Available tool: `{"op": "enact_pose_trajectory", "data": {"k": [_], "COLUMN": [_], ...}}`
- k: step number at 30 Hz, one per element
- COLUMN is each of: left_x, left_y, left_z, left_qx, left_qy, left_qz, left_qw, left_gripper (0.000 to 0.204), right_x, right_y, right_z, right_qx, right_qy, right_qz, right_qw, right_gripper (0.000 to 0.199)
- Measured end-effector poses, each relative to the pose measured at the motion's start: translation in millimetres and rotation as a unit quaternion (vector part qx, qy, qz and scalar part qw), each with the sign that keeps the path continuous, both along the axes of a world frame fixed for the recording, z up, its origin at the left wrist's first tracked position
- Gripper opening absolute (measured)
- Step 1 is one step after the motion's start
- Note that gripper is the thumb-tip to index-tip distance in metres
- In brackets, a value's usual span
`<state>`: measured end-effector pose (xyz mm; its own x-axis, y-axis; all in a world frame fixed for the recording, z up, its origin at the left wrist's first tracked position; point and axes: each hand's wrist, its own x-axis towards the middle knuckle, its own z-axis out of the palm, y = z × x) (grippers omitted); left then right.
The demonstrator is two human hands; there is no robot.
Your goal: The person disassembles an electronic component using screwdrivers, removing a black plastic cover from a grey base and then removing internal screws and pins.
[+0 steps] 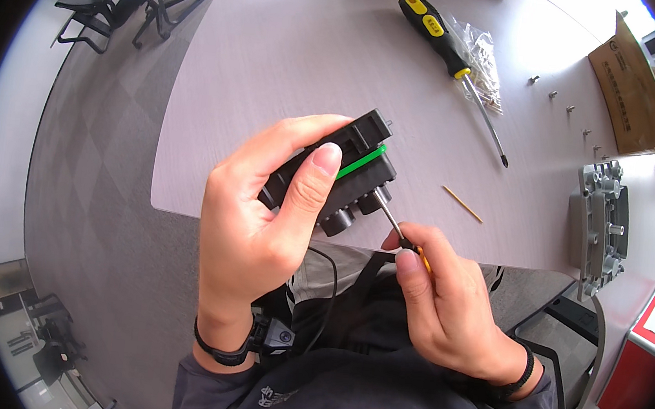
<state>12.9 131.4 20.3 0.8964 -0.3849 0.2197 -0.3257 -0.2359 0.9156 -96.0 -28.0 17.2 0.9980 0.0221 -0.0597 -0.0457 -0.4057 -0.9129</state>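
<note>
The left hand was wrapped tight around a black plastic block with a bright green strip running across it. The block was held up in the air, just over the near edge of the pale grey wooden table. The right hand was closed around a small screwdriver with a thin metal shaft and an orange bit of handle. Its tip was pushed into a round black knob on the side of the block.

The tip could have slipped out of the knob, because the block was only held in the air and nothing stopped it from wobbling. If it slipped, the sharp end might have poked the left thumb, which lay right beside it on the block. A hard push could also have made the block twist in the hand and fall to the grey floor below.

Farther back on the table lay a big screwdriver with a black and yellow handle, resting on a clear plastic bag of small metal parts. A thin wooden stick lay near it. Some tiny loose screws stood in a row by a brown cardboard box. They could have rolled off if the table got bumped. A grey metal plate with holes sat at the right edge.
</note>
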Motion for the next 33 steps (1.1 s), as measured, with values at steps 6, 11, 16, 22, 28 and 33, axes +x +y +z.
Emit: {"op": "enact_pose_trajectory", "data": {"k": [6, 11, 16, 22, 28, 33], "left_x": [-5, -6, -6, -5, -4, -5], "left_y": [-9, -12, -12, -10, -11, -13], "left_z": [-3, -4, -6, -8, -7, -7], "left_qx": [-0.011, -0.007, -0.006, -0.004, 0.002, 0.019], "left_qy": [-0.043, -0.041, -0.057, -0.067, -0.068, -0.09], "left_qz": [0.034, 0.032, 0.039, 0.046, 0.033, 0.041], "left_qw": [0.998, 0.999, 0.998, 0.997, 0.997, 0.995], "left_gripper": [0.019, 0.019, 0.021, 0.021, 0.019, 0.018], "right_x": [-6, -2, -4, 3, 5, 7], "right_y": [-5, -7, -11, -9, -8, -6], "right_z": [5, 1, -1, -3, -12, -12], "right_qx": [-0.135, -0.122, -0.102, -0.093, -0.106, -0.124], "right_qy": [-0.013, -0.055, -0.017, -0.047, -0.082, -0.117], "right_qz": [-0.019, -0.024, -0.022, -0.024, -0.031, -0.051], "right_qw": [0.991, 0.991, 0.994, 0.994, 0.99, 0.984], "right_gripper": [0.014, 0.013, 0.012, 0.01, 0.007, 0.007]}}
